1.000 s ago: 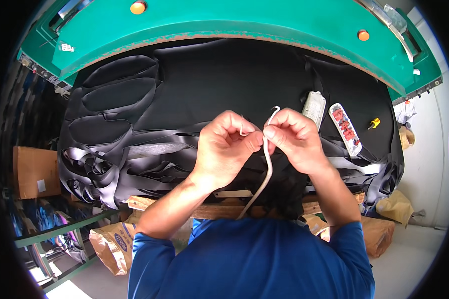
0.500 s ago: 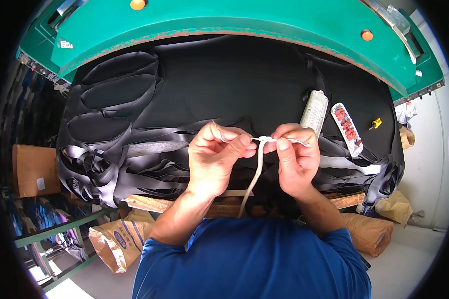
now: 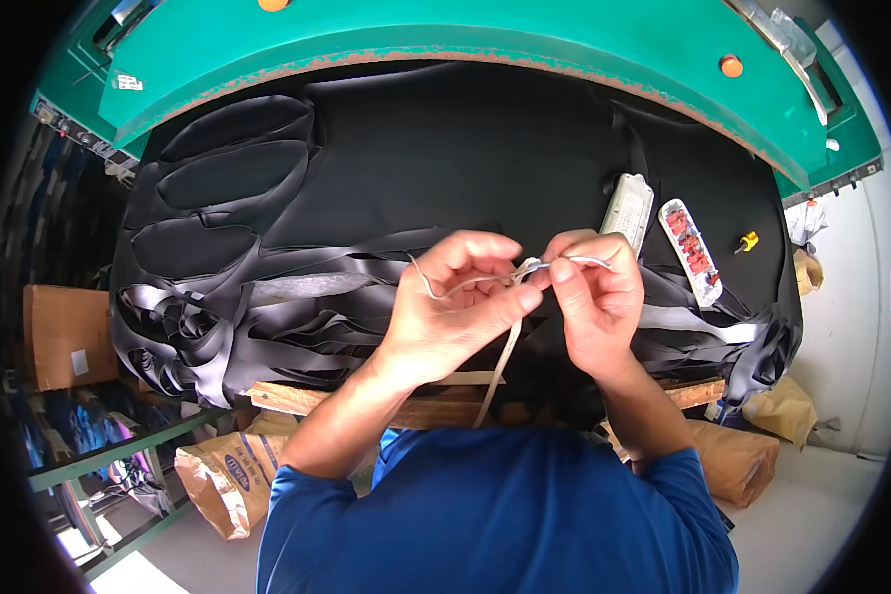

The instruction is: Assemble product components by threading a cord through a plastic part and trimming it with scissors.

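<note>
A white electrical cable [image 3: 506,361] hangs down between my hands toward my blue shirt, its upper end split into thin wires. My right hand [image 3: 599,302] pinches one pale wire [image 3: 589,260] between thumb and forefinger, its end sticking out past the fingers. The other thin wire [image 3: 421,272] curls across my left palm. My left hand [image 3: 455,307] is loosely curled, its thumb lying against the cable near the split and its forefinger lifted clear. The left fingertips behind the cable are partly hidden.
Black sheet material [image 3: 445,158] with cut-out ovals covers the work surface. An opened power strip lies beyond my right hand: its white cover [image 3: 629,213] and a half with red inner parts [image 3: 691,255]. Nearby is a yellow-handled screwdriver [image 3: 747,242]. A green machine beam [image 3: 445,30] spans the back.
My left hand has loosened from a pinch, its fingers spreading and its thumb moving right to the cable. My right hand has shifted slightly along with the wire, which now points straighter to the right.
</note>
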### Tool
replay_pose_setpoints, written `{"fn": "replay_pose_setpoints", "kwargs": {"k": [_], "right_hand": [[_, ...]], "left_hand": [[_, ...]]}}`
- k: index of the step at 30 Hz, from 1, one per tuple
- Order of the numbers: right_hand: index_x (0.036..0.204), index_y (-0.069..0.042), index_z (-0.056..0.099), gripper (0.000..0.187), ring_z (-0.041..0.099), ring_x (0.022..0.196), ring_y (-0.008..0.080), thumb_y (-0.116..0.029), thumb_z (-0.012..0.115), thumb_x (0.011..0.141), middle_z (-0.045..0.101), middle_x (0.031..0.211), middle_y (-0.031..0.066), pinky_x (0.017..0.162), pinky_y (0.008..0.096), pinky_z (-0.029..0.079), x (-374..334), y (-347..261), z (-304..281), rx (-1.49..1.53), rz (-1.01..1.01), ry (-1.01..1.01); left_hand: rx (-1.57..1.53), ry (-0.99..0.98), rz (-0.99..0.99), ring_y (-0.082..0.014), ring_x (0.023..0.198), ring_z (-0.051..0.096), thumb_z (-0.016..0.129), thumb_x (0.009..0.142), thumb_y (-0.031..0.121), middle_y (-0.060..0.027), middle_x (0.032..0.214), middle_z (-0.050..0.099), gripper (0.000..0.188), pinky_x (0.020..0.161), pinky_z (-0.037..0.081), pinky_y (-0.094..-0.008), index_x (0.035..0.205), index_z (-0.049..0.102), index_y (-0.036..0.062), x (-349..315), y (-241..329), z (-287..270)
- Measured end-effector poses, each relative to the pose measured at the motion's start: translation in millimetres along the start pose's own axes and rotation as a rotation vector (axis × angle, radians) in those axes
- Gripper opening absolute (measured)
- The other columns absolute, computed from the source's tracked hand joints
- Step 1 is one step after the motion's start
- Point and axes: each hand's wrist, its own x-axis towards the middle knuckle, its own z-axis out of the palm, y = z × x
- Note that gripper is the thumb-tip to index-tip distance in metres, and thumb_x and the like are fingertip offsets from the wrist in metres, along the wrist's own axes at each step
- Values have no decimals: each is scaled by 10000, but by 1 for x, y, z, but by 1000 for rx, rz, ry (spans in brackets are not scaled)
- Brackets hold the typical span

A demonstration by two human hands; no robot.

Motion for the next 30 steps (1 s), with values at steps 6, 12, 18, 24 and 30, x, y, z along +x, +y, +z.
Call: {"fn": "replay_pose_setpoints", "kwargs": {"k": [6, 12, 18, 24, 30], "right_hand": [[1032, -4, 475, 217, 578, 783, 97, 79, 585, 864, 563, 944, 85, 706, 231, 499, 2, -4, 10, 67, 64, 27], [878, -17, 564, 88, 529, 662, 57, -54, 644, 881, 622, 816, 51, 584, 195, 427, 7, -1, 3, 139, 375, -98], [859, -10, 602, 113, 515, 593, 43, -110, 620, 908, 633, 771, 38, 494, 186, 412, 17, -5, -3, 93, 501, -123], [848, -3, 563, 80, 501, 577, 36, -44, 606, 902, 577, 732, 19, 501, 182, 408, 20, -8, 2, -206, 396, -129], [887, -7, 523, 83, 519, 604, 47, -65, 561, 933, 570, 743, 31, 545, 180, 433, 25, -11, -10, -316, 411, -370]], "left_hand": [[83, 9, -213, -65, 707, 620, 644, 890, 92, -56, 816, 674, 119, 562, 491, -192, 931, 663, -17, 7, 10, -6], [253, -14, -315, -57, 599, 554, 643, 851, 127, -42, 700, 654, 150, 543, 484, -193, 848, 696, -14, 18, 31, -4], [118, -11, -453, -108, 641, 614, 639, 846, 130, -87, 745, 658, 170, 572, 530, -228, 848, 678, -35, 24, 36, -13], [145, 101, -390, -118, 639, 629, 640, 844, 83, -93, 754, 660, 132, 582, 539, -229, 827, 662, -46, 25, 19, -10], [24, 105, -422, -152, 647, 660, 633, 863, 85, -110, 766, 665, 128, 602, 575, -256, 883, 650, -41, 20, 15, -15]]}}
